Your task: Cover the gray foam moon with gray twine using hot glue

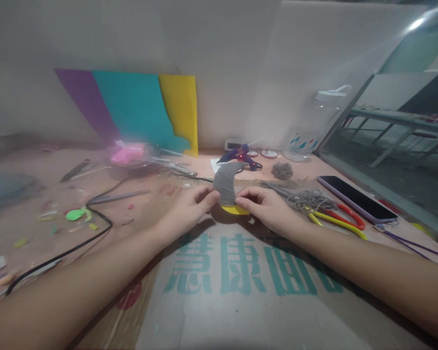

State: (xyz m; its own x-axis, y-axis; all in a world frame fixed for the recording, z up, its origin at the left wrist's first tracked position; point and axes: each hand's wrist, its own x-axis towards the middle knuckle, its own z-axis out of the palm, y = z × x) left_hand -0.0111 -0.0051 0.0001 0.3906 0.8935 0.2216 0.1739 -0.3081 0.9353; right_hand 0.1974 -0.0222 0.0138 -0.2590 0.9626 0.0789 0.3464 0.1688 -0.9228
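Note:
Between my two hands is a crescent-shaped piece (pixel 226 182), wrapped in grey yarn over most of its length, with a bare yellow part at the bottom. The thumb and fingers of my left hand (pixel 202 201) pinch its left edge. On the opposite side, my right hand (pixel 257 199) pinches it near where grey meets yellow. The crescent is held upright above the printed sheet (pixel 204 321) on the table, its tip pointing up and right. Some fingertips are hidden behind the piece.
Behind the crescent lies a glue gun (pixel 239 155) with a red light. To the right are a grey yarn ball (pixel 282 170), loose yarn (pixel 308 199), red-and-yellow-handled pliers (pixel 339 221) and a phone (pixel 355 197). A black cable (pixel 109 223) crosses the left side. A water bottle (pixel 306 126) stands behind.

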